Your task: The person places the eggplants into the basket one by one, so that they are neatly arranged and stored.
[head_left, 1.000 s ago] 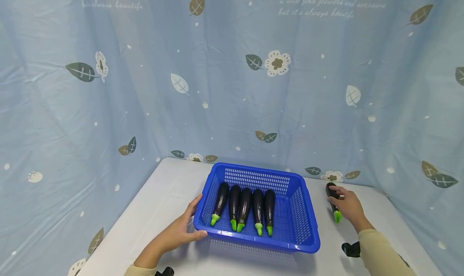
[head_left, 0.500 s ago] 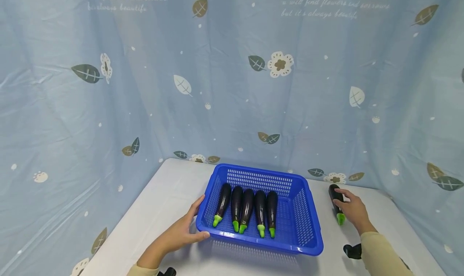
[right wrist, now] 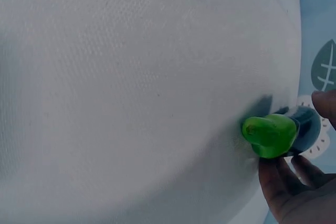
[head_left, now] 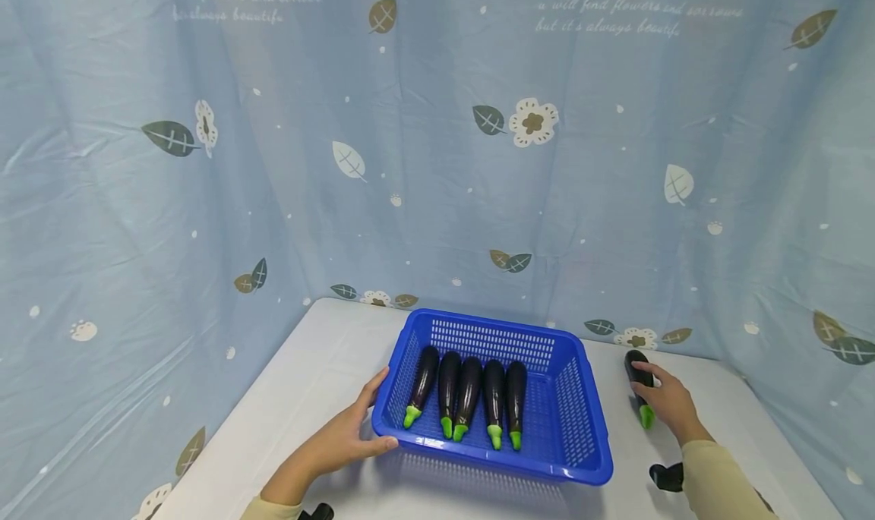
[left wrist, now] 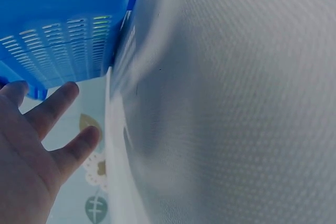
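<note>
Five fingers of my left hand [head_left: 338,438] are spread along the left end of a blue plastic basket [head_left: 581,474]; its thumb touches the near left corner. In the left wrist view the fingers [left wrist: 76,148] look fairly straight beside the slotted wall. Several dark eggplants [head_left: 468,391] with green stems lie side by side in the basket, toward its left. Right of the basket, my right hand [head_left: 670,404] holds another eggplant [head_left: 645,414] lying on the table. Its green stem [right wrist: 270,135] faces the right wrist camera, fingers below it and thumb above; whether the thumb touches is unclear.
The white-covered table [head_left: 321,345] ends against a pale blue patterned curtain [head_left: 424,163] at the back and sides. Under the right sleeve [head_left: 724,478] a black object [head_left: 665,477] shows, probably wrist gear; another black piece [head_left: 317,512] shows beside the left wrist.
The whole head view has shifted slightly right and down. Both hands, the basket and the eggplants keep nearly the same places relative to one another.
</note>
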Tool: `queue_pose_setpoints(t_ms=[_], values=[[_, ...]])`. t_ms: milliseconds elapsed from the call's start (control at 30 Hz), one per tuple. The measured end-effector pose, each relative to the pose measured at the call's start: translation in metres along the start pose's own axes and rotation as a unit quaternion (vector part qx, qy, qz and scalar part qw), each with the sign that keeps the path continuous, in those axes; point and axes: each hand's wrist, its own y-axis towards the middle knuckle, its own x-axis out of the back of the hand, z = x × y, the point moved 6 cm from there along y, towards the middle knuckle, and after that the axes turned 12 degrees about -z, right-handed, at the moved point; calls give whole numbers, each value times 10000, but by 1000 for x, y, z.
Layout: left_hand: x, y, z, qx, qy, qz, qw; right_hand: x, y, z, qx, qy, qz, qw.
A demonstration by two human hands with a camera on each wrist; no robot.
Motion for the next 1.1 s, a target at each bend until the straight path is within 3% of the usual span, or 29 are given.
queue_pose_setpoints(t_ms=[533,1100], values=[[0,0,-1,-15,87,23,10000,-6,4,-9,-252,-120,128,9995],[0,0,-1,1,125,6,9999,-5,-2,-9,-141,-150,-60,9998]])
